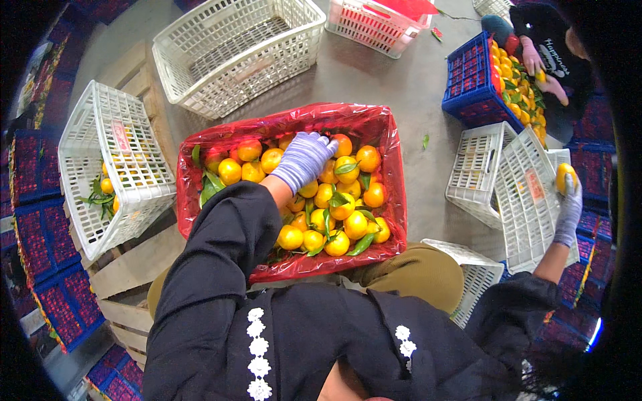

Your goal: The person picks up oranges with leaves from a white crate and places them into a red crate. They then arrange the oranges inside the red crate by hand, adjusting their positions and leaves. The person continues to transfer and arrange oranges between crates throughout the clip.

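Observation:
My left hand point(307, 159), in a striped lavender knit glove, reaches down among the oranges point(346, 205) in a crate lined with red plastic film point(393, 165). Its fingertips are hidden, so I cannot tell whether they grip a fruit. Several of these oranges carry green leaves. Far to the right, my right hand point(570, 210), in a matching glove, holds a single orange point(565, 176) above a tilted white plastic crate point(526, 200). The lined crate stands in front of me, against my knees.
White crates point(241, 55) stand beyond the lined one, one with red film point(381, 25). Left, a tilted white crate point(120, 165) holds leafy oranges on a wooden pallet point(135, 260). A co-worker point(546, 55) handles oranges beside a blue crate point(466, 75). Blue crates point(40, 235) are stacked along the left.

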A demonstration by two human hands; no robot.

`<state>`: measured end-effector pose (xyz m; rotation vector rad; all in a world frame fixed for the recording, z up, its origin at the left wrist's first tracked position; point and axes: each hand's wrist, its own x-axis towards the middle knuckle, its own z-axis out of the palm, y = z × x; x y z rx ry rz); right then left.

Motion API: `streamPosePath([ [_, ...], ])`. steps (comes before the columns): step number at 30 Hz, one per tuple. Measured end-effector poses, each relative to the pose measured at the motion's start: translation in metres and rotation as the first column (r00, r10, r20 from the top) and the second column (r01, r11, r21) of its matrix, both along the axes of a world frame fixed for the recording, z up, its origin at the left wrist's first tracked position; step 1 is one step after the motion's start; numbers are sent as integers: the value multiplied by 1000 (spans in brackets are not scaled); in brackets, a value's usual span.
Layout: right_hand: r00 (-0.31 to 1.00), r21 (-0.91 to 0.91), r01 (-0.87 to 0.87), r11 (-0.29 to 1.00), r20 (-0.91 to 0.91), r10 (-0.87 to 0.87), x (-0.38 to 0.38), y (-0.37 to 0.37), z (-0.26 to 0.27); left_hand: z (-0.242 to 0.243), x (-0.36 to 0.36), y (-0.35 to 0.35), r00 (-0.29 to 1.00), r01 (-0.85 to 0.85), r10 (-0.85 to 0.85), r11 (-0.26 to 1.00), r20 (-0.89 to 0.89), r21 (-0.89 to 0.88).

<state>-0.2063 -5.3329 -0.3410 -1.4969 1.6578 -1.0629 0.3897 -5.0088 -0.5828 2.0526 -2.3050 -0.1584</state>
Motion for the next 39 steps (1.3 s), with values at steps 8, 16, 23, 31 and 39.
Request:
streamPosePath([
  [8,569,-222,-299,928,-822,-14,29,13,-22,1,-16,-25,979,132,-157,974,-132,-182],
  [16,127,-309,-13,951,-944,-305,-199,-36,27,-3,-4,-31,971,240,-241,970,-14,-36],
  [23,102,-225,-288,931,-974,-204,-56,-55,26,-5,-8,-28,988,135,-128,987,-90,82],
  [31,-83,162,-987,7,-541,837,361,241,-142,1,2,-15,982,185,-187,981,-25,-65],
  [39,-181,554,-828,91,-416,891,411,272,-148,-13,-3,-17,984,110,-113,993,-140,-30],
])
